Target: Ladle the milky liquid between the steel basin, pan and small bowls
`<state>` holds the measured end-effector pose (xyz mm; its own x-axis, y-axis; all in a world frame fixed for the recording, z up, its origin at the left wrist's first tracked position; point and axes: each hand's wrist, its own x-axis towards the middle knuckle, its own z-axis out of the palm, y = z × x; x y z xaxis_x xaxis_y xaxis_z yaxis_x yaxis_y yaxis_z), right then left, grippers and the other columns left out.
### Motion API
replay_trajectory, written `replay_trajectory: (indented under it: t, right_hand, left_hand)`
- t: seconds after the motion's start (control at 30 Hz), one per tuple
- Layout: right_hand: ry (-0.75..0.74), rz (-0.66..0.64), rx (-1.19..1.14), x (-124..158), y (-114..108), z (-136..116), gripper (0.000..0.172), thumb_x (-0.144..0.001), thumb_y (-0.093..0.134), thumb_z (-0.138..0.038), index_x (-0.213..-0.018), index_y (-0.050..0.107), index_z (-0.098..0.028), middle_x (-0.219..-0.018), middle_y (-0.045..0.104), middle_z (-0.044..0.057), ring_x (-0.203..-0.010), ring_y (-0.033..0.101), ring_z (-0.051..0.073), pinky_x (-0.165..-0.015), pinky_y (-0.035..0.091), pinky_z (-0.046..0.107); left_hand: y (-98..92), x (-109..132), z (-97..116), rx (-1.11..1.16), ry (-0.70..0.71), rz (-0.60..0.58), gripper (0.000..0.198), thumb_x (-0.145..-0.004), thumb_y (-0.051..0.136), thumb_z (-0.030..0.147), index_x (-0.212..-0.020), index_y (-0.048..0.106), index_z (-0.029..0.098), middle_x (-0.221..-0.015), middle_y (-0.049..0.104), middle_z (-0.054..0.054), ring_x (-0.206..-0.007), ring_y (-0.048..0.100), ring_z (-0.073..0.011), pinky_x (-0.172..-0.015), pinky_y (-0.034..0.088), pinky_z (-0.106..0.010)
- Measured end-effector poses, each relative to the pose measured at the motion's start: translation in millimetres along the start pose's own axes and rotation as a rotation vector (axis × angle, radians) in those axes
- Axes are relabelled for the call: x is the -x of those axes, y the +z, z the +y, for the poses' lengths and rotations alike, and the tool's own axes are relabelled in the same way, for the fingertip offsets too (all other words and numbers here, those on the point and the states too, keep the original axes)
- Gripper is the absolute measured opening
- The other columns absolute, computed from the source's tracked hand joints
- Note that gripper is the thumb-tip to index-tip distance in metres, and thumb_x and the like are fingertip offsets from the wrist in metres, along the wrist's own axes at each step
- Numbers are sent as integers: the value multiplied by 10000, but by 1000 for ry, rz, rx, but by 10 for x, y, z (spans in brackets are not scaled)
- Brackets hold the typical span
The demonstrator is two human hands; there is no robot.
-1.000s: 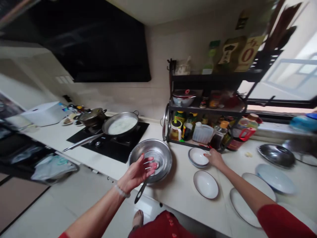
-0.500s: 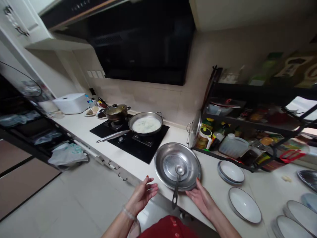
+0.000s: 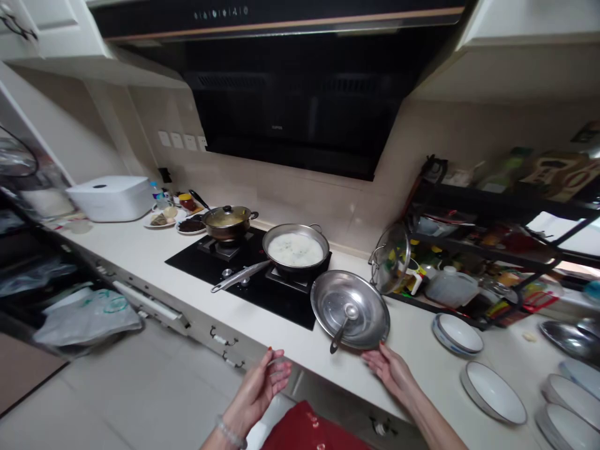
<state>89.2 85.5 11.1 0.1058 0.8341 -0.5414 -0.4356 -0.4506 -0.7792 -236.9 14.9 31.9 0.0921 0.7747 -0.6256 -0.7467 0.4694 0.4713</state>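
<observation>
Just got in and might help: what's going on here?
The person's right grip is at the near edge of a metal bowl, though whether it holds the rim is unclear; the left grip is open and empty. A ladle rests in the bowl. On the stove are a pan with white contents and a lidded pot.

Basin underside hidden; bottles at upper right blurred.
</observation>
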Motion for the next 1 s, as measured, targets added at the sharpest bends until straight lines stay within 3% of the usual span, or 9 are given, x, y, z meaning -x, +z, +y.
replay_trajectory:
  t: [0.2,0.3,0.4,0.5,0.63,0.73,0.83,0.9,1.0]
  right_hand:
    - [13,8,91,113,282,243,245,-673,717,-269,-762,505,-185,-795,721,88,-645,686,174,-521,488,225]
    - [5,-56,442,153,330,275,204,-665,688,-321,-729,548,-188,-666,673,46,-501,629,149,-408,391,196]
    - [-355,-86,890,189,377,294,140,-683,641,-307,-764,626,-193,-557,588,7,-442,561,153,-429,413,248]
    - [-861,-104,1144,153,518,323,394,-731,600,-260,-1124,623,-236,-799,666,61,-696,641,226,-640,504,324]
    - [-1110,-157,1401,-35,785,388,538,-699,614,-167,-1211,584,-331,-903,686,55,-825,651,260,-629,502,307]
    - [-1075,-153,1401,-173,884,333,354,-745,557,-163,-1043,669,-317,-844,687,54,-759,660,248,-596,489,298]
    - [-968,-123,1147,-253,838,70,254,-827,492,-276,-989,687,-292,-871,694,80,-757,663,239,-659,498,315]
    - [-852,-10,917,-288,767,-185,261,-811,504,-377,-966,683,-266,-856,703,95,-740,657,241,-690,505,328]
    - [-593,215,626,-318,679,-511,344,-747,526,-494,-924,644,-224,-684,674,75,-508,572,202,-487,476,317]
  left_hand:
    - [110,-203,173,5,-64,-46,242,-857,589,309,-1009,573,121,-779,708,-133,-636,690,-189,-576,547,-256]
    - [111,-311,276,13,-69,-50,264,-847,603,306,-1023,574,111,-788,707,-147,-660,698,-208,-590,552,-264]
    - [-5,-399,450,48,-60,11,280,-851,591,275,-1066,558,99,-802,705,-154,-678,702,-220,-607,561,-275]
    - [-183,-467,717,115,-17,123,319,-864,551,233,-1144,522,83,-839,698,-164,-703,705,-231,-620,574,-296]
    - [-347,-507,1191,137,58,209,372,-877,511,199,-1226,472,77,-921,678,-183,-715,703,-229,-631,584,-300]
    - [-377,-489,1568,95,151,235,419,-868,515,176,-1272,451,82,-977,663,-191,-752,704,-246,-634,590,-317]
    - [-366,-449,1909,27,218,249,443,-861,508,144,-1295,452,74,-1011,658,-201,-816,700,-271,-655,594,-334]
    - [-351,-435,2111,-17,231,244,441,-861,517,152,-1290,466,62,-1033,656,-208,-856,692,-284,-687,594,-351]
    - [-326,-464,2364,-126,216,170,435,-843,579,192,-1254,515,61,-1024,666,-189,-820,697,-275,-705,595,-354]
